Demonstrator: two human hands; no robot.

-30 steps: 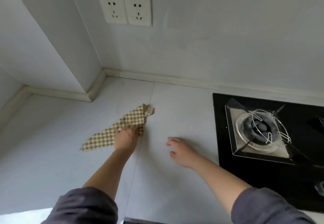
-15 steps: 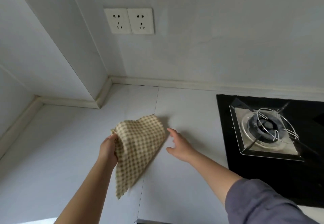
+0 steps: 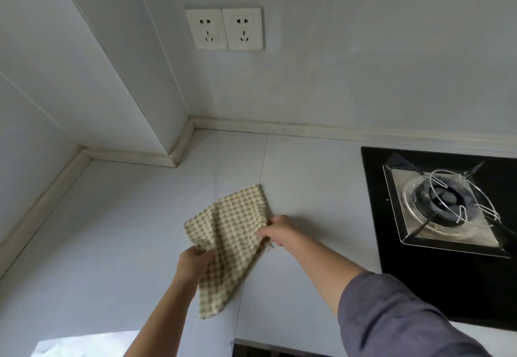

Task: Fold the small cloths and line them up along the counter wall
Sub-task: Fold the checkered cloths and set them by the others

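A double wall socket is sitting above the corner; a black gas hob is carrying a wire pan support.

Cloth is over the counter, across the counter seam and well in front of the back wall. The left hand grips its left edge and the right hand its right edge. Hob sits in the counter to the right, well apart from the cloth, burner on it; two sockets sit side by side on the back wall, above and behind the cloth.
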